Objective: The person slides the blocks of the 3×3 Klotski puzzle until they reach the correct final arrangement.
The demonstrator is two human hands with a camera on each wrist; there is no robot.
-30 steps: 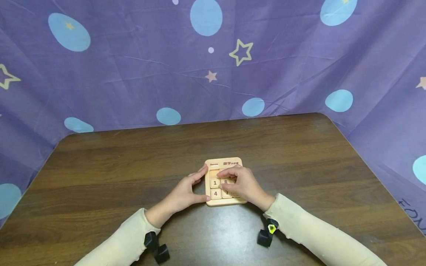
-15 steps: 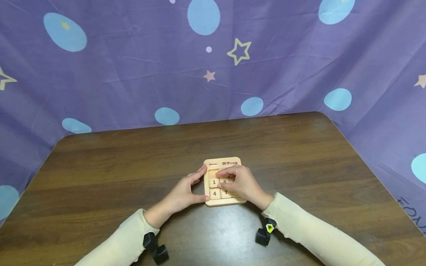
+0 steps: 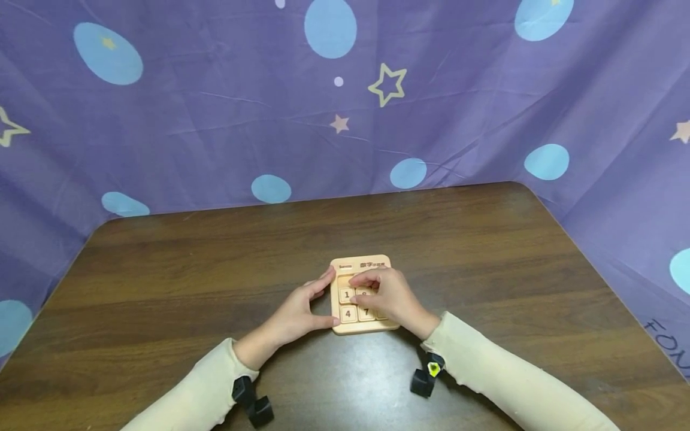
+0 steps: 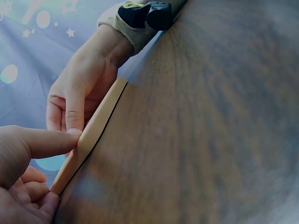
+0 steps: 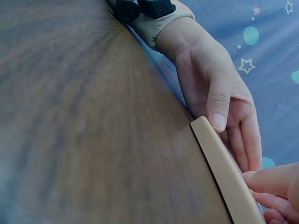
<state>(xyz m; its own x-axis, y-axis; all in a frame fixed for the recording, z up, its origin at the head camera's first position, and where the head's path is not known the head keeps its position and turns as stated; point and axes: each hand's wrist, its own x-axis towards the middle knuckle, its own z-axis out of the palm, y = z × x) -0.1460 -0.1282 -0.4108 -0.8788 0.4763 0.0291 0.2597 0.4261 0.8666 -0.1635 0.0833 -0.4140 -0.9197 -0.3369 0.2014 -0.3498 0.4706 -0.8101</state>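
Note:
A pale wooden number slide puzzle (image 3: pixel 361 328) lies flat on the table, with printed tiles in its frame. My left hand (image 3: pixel 295 308) holds its left side, fingers at the upper corner and thumb at the lower one. Over the grid, my right hand (image 3: pixel 396 297) touches the tiles with thumb and index finger apart. Its thumb is at the 1 tile (image 3: pixel 346 294), and the index fingertip is over the gap at the upper left. The 4 tile (image 3: pixel 347 314) and 7 tile (image 3: pixel 366 313) show below; the right hand covers several others. Both wrist views show the puzzle's side edge (image 4: pixel 96 123) (image 5: pixel 222 163).
The brown wooden table (image 3: pixel 215 257) extends around the puzzle. Behind it hangs a purple cloth (image 3: pixel 215 120) with blue spots and stars. Black wrist cameras (image 3: pixel 253 401) hang under both sleeves.
The 1 tile has shifted slightly up, away from the 4 tile, along with the right thumb. The right wrist has moved a little left. The left hand stays on the puzzle's side.

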